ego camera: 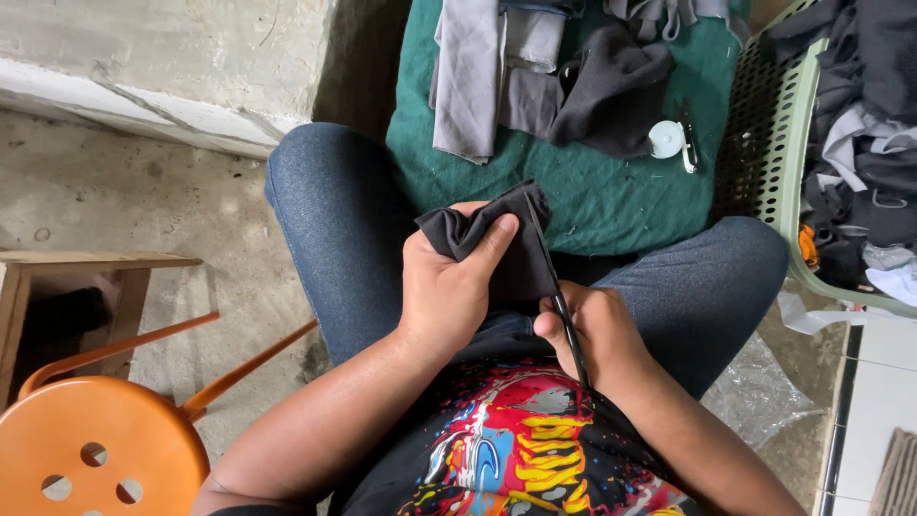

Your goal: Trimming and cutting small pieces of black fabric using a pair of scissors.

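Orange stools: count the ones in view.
1. The orange stool stands at the lower left, beside the person's left arm and a wooden bench. Others may be out of frame.

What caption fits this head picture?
Left hand bunches a black cloth; right hand holds thin scissors against it.

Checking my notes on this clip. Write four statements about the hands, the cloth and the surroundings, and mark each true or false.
1. The left hand grips a bunched dark cloth. True.
2. The right hand holds a thin black tool against the cloth. True.
3. The stool at lower left is blue. False: it is orange.
4. The perforated basket at right holds nothing. False: it holds dark and grey fabric pieces.
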